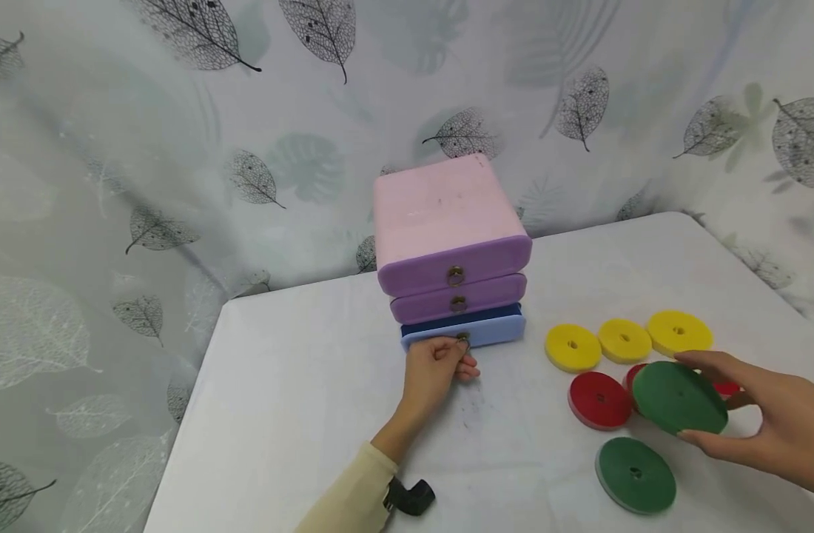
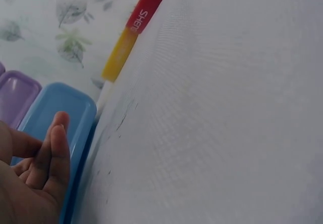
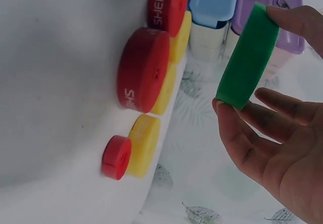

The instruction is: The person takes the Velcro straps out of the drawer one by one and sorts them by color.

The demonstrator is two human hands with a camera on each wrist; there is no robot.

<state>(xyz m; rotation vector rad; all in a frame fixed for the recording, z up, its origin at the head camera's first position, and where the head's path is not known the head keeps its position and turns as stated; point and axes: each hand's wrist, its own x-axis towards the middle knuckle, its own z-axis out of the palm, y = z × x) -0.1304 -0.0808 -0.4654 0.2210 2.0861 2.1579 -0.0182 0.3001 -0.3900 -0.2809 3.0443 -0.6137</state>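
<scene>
My left hand [image 1: 440,370] pinches the small ring pull of the light blue bottom drawer [image 1: 496,331], which stands slightly out of a stacked drawer unit [image 1: 440,207]. In the left wrist view, the curled fingers overlap the blue drawer front [image 2: 75,103]. On the right, my right hand [image 1: 780,418] holds a green tape roll [image 1: 680,397] by its edge, between thumb and fingers, raised over the table. That green roll [image 3: 250,57] appears edge-on in the right wrist view. A second green roll [image 1: 636,475] lies flat on the table just below it.
Three yellow rolls [image 1: 573,347] form a row right of the drawers. Red rolls [image 1: 600,400] lie in front of them, some partly hidden behind the held roll. A black curved object [image 1: 414,497] shows beside the left sleeve. A leaf-print curtain [image 1: 300,148] hangs behind the white table [image 1: 300,370].
</scene>
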